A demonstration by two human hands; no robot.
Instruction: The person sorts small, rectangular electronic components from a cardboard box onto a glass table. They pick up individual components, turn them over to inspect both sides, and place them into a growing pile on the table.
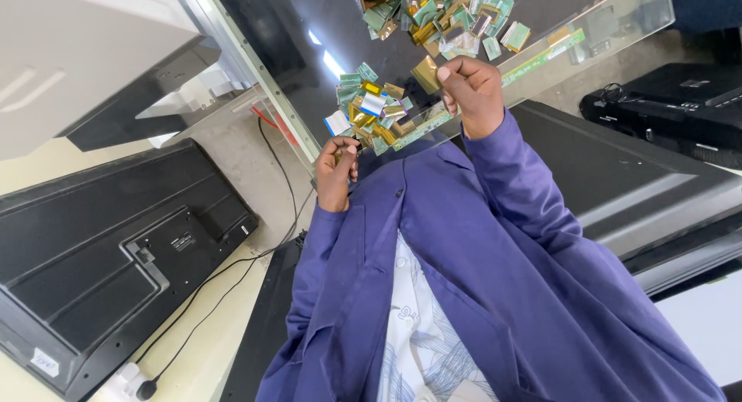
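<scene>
Up close, the right hand (473,93) pinches a small gold strip (426,73) between thumb and fingers (456,68), just above a long green strip (495,81) on the dark glass panel (294,31). Beside it, the left hand (338,174) has its fingers curled tight on a tiny gold piece (340,156), right under a pile of gold and green bits (371,108).
</scene>
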